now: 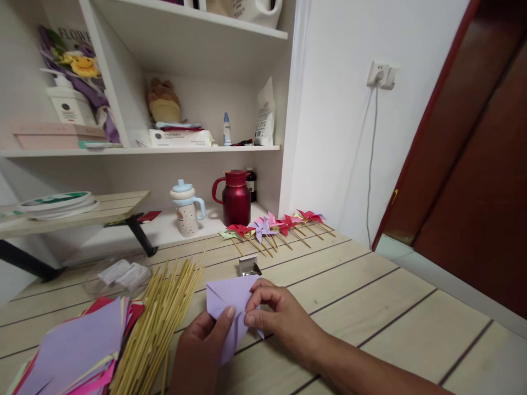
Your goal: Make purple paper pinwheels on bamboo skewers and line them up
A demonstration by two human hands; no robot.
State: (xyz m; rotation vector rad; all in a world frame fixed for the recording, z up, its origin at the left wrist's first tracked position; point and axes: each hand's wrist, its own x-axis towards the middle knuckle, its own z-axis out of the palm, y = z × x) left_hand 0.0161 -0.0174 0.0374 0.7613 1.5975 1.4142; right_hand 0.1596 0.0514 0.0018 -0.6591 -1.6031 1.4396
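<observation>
A cut sheet of purple paper [230, 289] is held up above the table in both hands. My left hand [209, 336] pinches its lower left part, with the thumb on top. On the right side, my right hand [276, 315] has its thumb and forefinger closed on a strip of the paper near the middle. Whether a pin sits between those fingertips is hidden. Just behind the paper stands a small open box [248, 265] with dark shiny bits in it. Left of my left hand lie a bundle of thin wooden sticks [158, 323] and a stack of coloured paper sheets [78, 348].
Several finished paper pinwheels [263, 227] on sticks lie along the table's back edge. A red thermos jug [236, 200] and a light-blue-lidded cup [187, 211] stand behind. A clear container [119, 274] and a small raised stand [119, 206] are at left. The slatted table [362, 307] extends right.
</observation>
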